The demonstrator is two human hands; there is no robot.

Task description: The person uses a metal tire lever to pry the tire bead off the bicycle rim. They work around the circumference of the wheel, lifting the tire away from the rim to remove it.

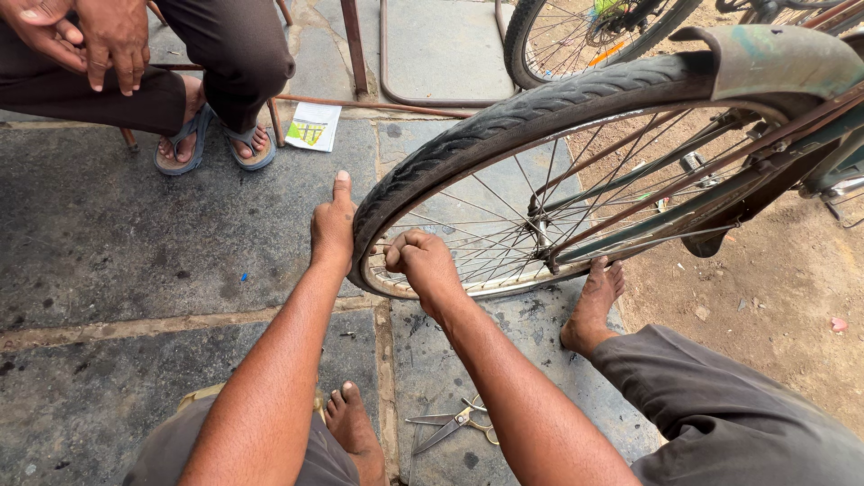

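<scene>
At the low edge of the bicycle wheel [540, 225], both hands work the black tyre [468, 126]. Left hand [333, 229] lies flat on the outer tread, thumb up, gripping nothing. Right hand [423, 265] is curled tight, fingers hooked over the tyre edge at the rim. Best judged: brace left, pull evenly with right. Scissors [454, 423] lie on the stone floor between the knees.

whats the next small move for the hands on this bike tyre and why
Probably work the right hand a little further along the rim, pressing the tyre edge inward. Its fingers curl over the tyre edge at the rim, while the left hand braces flat against the outer tread, so the tyre looks steadied for that.
</scene>
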